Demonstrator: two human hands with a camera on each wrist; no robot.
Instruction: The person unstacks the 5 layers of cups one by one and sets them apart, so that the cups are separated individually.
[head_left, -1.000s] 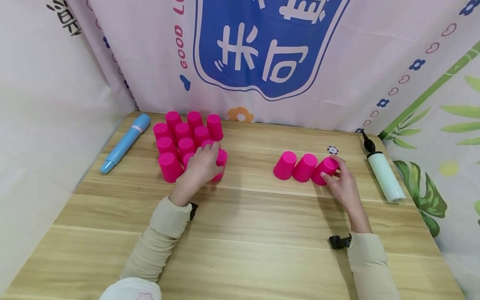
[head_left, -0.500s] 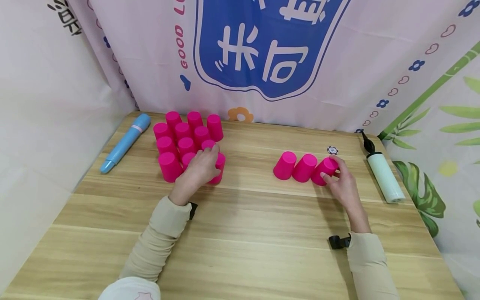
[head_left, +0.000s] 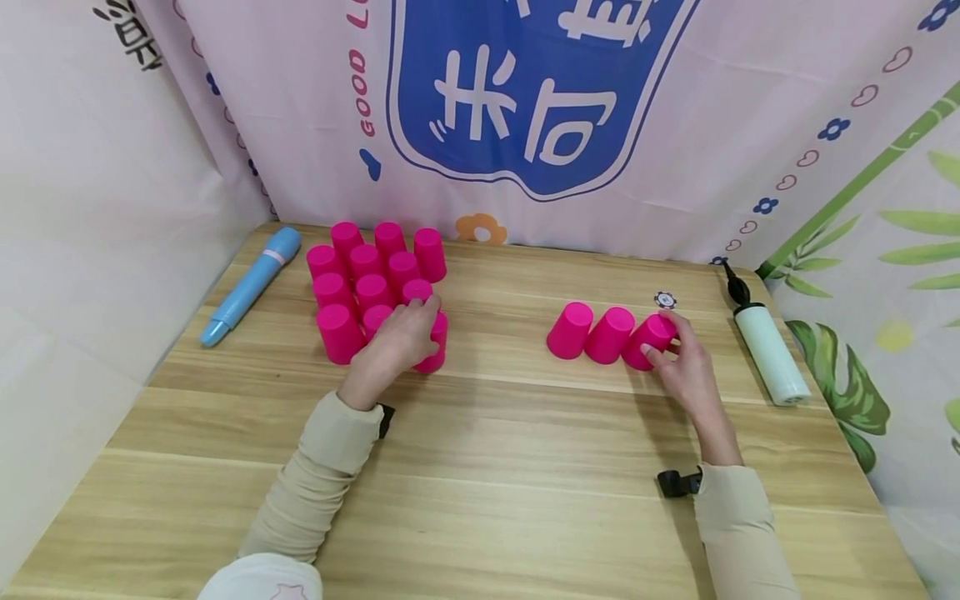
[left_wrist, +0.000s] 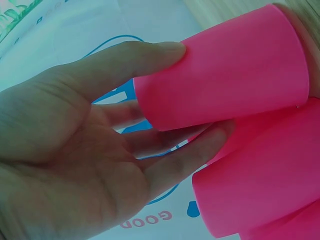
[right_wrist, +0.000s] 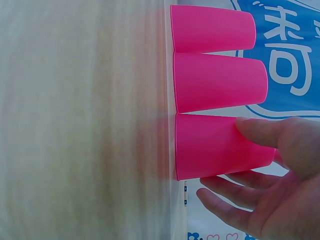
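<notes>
My left hand [head_left: 401,335] pinches the upside-down pink cup [head_left: 432,354] at the near right corner of a cluster of pink cups [head_left: 367,263]. In the left wrist view the thumb lies on one side of that cup [left_wrist: 225,70], with fingers round the other. Across the table, my right hand [head_left: 688,367] holds the rightmost pink cup [head_left: 647,345] in a row of three, all bottom up. In the right wrist view its thumb rests on the side of that cup [right_wrist: 210,147], near its narrow end. Part of the cluster is hidden behind my left hand.
A blue tube-shaped pump [head_left: 253,287] lies left of the cluster. Near the right edge lies a pale green hand pump [head_left: 772,354] with a black nozzle. A small round chip [head_left: 665,300] sits behind the row of cups on the wooden table [head_left: 510,483]. Printed cloth hangs behind.
The cup in my left hand has shifted slightly toward me and to the left, and another cup top behind it shows more. My right hand stays on its cup.
</notes>
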